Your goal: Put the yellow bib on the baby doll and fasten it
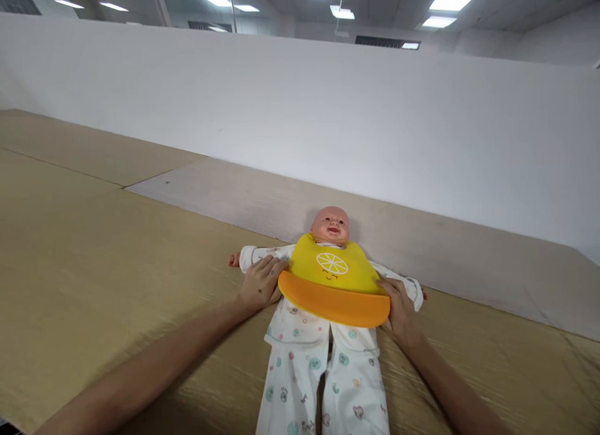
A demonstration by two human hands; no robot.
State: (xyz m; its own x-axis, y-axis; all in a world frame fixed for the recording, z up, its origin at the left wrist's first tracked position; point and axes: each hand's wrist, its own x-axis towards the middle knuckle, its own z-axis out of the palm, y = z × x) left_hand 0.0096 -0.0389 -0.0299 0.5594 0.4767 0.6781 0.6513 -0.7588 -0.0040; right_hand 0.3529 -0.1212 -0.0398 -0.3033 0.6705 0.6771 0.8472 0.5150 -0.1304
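A baby doll (330,225) lies on its back on a tan table (84,266), dressed in a white patterned sleepsuit (323,372). A yellow bib with an orange catch pocket (334,285) covers its chest. My left hand (259,284) rests on the doll's side at the bib's left edge, fingers curled against it. My right hand (399,315) sits at the bib's right edge, fingers bent round the pocket's end.
A long white partition wall (328,122) runs behind the table. A paler grey strip of table surface (244,197) lies between the doll and the wall. Ceiling lights show above.
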